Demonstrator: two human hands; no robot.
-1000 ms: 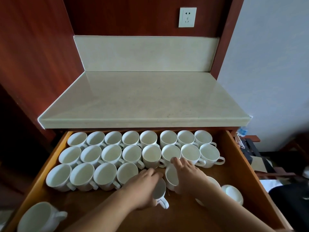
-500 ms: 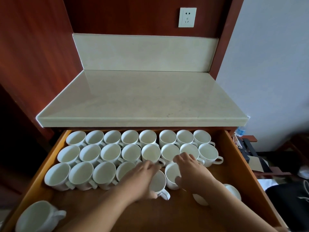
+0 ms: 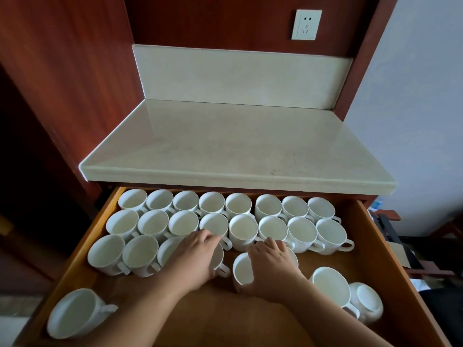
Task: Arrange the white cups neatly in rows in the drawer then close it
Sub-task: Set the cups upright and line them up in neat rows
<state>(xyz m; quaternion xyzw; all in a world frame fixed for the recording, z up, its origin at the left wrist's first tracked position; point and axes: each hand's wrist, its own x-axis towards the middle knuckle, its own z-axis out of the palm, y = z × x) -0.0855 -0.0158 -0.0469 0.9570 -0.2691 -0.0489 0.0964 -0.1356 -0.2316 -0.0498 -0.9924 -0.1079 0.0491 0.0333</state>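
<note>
Left hand (image 3: pixel 194 259) gripping fourth front-row cup (image 3: pixel 218 259), right hand (image 3: pixel 271 267) clasping next cup (image 3: pixel 243 270), open drawer (image 3: pixel 370 246)

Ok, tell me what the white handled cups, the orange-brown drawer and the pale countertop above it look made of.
White handled cups: likely glazed ceramic, smooth with a soft sheen. Orange-brown drawer: wood or wood veneer, faint grain, satin. Pale countertop: polished stone or imitation, faintly veined, reflective.

Glossy white ceramic cups (image 3: pixel 243 230), smooth matt wood drawer (image 3: pixel 370 249), polished stone-look countertop (image 3: pixel 238 149), plastic wall socket (image 3: pixel 306 24).
</note>
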